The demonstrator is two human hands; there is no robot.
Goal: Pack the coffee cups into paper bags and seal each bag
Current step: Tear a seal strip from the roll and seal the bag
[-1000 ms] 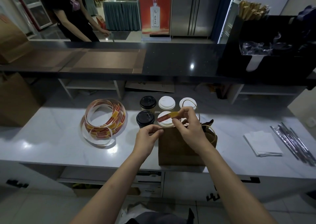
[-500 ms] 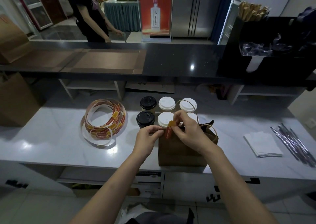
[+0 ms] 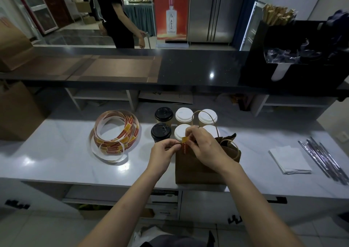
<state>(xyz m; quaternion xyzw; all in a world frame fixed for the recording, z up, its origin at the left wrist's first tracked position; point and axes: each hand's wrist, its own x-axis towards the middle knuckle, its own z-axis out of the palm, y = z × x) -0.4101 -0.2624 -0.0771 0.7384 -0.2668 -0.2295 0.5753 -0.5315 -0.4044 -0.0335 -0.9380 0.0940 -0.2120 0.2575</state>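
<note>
My right grip (image 3: 205,148) pinches the sticker (image 3: 184,146); my left grip (image 3: 163,152) nips the bag (image 3: 196,169) top beside it. A second ago the sticker hung level over the cups (image 3: 184,114); now it droops down the bag's near face, so I judge sealing begun. Cups stand at twelve o'clock, roll (image 3: 132,129) at nine, on the bench (image 3: 56,158). My hand hides the bag's mouth.

On the right of our worktop (image 3: 56,152) we see white napkins (image 3: 289,159) beside wrapped straws (image 3: 324,161); past the black counter (image 3: 198,67) hangs a red poster (image 3: 171,10).
</note>
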